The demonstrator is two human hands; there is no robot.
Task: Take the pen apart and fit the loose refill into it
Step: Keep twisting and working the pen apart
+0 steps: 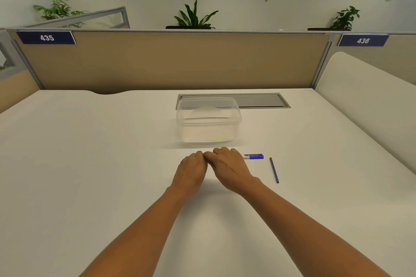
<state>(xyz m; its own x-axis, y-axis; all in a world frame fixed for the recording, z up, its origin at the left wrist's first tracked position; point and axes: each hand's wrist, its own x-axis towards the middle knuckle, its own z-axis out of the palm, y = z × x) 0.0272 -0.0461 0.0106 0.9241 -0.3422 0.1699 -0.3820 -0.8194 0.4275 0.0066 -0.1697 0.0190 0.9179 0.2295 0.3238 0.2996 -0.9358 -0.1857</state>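
Both forearms reached in from the six o'clock edge and met near the middle of the white desk (90, 164). The left hand (191, 170) lay palm down with its knuckles raised and its fingers curled under toward twelve o'clock, their tips touching those of the right hand (227, 167). The right hand was also palm down, angled toward eleven o'clock, with a gold ring (218, 150) on one finger. Its fingers were curled together over the pen (254, 157), whose blue cap end and a short white stretch of barrel stuck out at three o'clock from the hand; the rest of the pen was hidden under the two hands. Whether the left fingers actually gripped the pen's other end could not be told, as they were folded out of sight. The loose refill (274, 170), a thin dark blue stick, lay flat on the desk at three o'clock from the right hand, just beyond the pen's cap and not touching it, running roughly from twelve to six o'clock. At twelve o'clock from the hands, near them but apart, stood a clear plastic box (208, 119) with its lid on; through the walls only a pale rounded shape showed, and what it was could not be made out.
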